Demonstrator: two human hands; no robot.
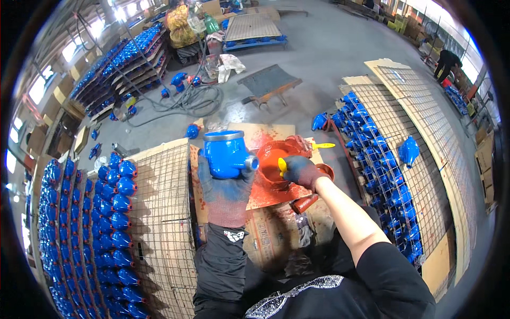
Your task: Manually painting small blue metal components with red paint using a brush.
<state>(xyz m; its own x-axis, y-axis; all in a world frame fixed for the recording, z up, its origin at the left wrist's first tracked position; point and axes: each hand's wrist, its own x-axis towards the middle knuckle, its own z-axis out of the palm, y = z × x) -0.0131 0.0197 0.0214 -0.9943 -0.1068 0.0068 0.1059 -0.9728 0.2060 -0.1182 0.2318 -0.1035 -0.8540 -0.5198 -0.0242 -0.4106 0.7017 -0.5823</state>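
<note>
Blue housing [224, 155] sits grasped in my left fingers [204, 173], I see, while my right fingers [298, 169] clench a yellow handle [282, 166] at the red-smeared bowl [264, 169].

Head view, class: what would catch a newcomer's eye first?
A shiny blue housing in the left hand stands out near the centre. Just right of it sits a red-smeared bowl, where the right hand holds a yellow handle. Rows of blue parts line both sides.

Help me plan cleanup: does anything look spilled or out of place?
Yes: red paint is spattered on the cardboard around the bowl. Also, one blue casting lies alone on the right-hand mesh, apart from the packed rows.
</note>
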